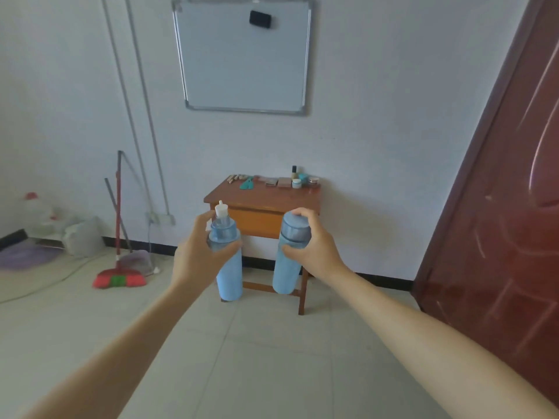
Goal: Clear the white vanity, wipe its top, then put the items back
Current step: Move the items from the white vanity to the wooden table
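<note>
As both arms reach forward, left hand [196, 252] grips nozzled bottle [230, 279], right hand [311, 240] capped bottle [286, 276]

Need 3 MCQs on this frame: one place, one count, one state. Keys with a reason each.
1. Where is the broom?
A. left of the table
B. on the table
C. beside the door

2. How many blue bottles are held?
A. one
B. three
C. two

3. What is the left hand doing?
A. hanging open
B. gripping a bottle
C. pressing the whiteboard

Keys:
1 A, its red head sits well left of the table.
2 C, left bottle and right bottle, the latter in the right hand.
3 B, fingers curl round the white-capped bottle.
</note>
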Action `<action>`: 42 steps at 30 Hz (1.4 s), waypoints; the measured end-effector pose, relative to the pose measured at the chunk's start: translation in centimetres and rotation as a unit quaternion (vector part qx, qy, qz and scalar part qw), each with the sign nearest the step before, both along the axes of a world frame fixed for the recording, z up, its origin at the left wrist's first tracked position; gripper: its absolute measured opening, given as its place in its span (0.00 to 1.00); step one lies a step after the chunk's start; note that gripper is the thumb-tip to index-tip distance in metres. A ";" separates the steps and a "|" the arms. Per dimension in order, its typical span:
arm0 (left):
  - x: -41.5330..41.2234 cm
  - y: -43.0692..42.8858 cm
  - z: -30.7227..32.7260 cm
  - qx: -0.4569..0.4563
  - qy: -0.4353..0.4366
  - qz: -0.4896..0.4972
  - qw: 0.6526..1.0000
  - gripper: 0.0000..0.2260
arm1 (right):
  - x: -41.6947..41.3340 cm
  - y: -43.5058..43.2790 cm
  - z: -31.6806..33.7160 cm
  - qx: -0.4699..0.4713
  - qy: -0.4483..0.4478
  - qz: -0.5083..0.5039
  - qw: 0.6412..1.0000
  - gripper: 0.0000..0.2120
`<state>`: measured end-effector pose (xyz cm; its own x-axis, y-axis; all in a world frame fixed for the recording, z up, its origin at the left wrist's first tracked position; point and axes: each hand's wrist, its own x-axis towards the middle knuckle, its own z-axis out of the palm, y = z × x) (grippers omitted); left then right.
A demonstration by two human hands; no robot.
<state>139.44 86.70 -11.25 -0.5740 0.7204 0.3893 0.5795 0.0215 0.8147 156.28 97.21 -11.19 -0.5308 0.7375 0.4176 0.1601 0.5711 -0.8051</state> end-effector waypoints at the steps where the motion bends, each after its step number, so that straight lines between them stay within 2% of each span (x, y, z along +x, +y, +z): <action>1: -0.5 1.2 0.2 0.006 -0.004 0.003 1.000 0.27 | -0.8 1.3 0.2 0.004 0.005 0.006 1.000 0.26; 5: -2.6 7.6 1.0 0.019 -0.012 0.013 1.000 0.27 | -3.2 8.2 0.9 0.018 0.003 0.033 0.999 0.27; 11: -5.7 19.1 0.9 0.017 -0.021 0.029 0.999 0.30 | -6.3 19.6 1.2 0.031 -0.055 0.083 0.994 0.27; 21: -11.7 32.2 -3.0 -0.026 -0.058 0.044 0.997 0.32 | -13.1 33.5 -2.2 0.014 -0.098 0.082 0.992 0.27; 26: -17.4 39.8 -4.3 -0.038 -0.060 0.041 0.997 0.33 | -17.3 40.2 -2.3 0.012 -0.110 0.048 0.993 0.26; 30: -22.4 47.6 -4.7 -0.030 -0.079 0.014 0.996 0.33 | -21.4 46.6 -2.5 -0.006 -0.117 0.010 0.993 0.27; 34: -25.3 55.4 -4.6 -0.059 -0.073 -0.032 0.995 0.34 | -24.3 52.3 -3.2 -0.038 -0.125 -0.033 0.991 0.28; 42: -26.8 66.6 -8.1 -0.104 -0.105 -0.094 0.985 0.33 | -22.9 61.8 -7.0 -0.119 -0.117 -0.155 0.974 0.32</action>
<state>112.68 153.26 -19.34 -0.4744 0.8735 0.1095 0.4088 0.1084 0.9062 133.41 158.97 -18.18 -0.3281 0.9384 0.1085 0.4902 0.2674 -0.8296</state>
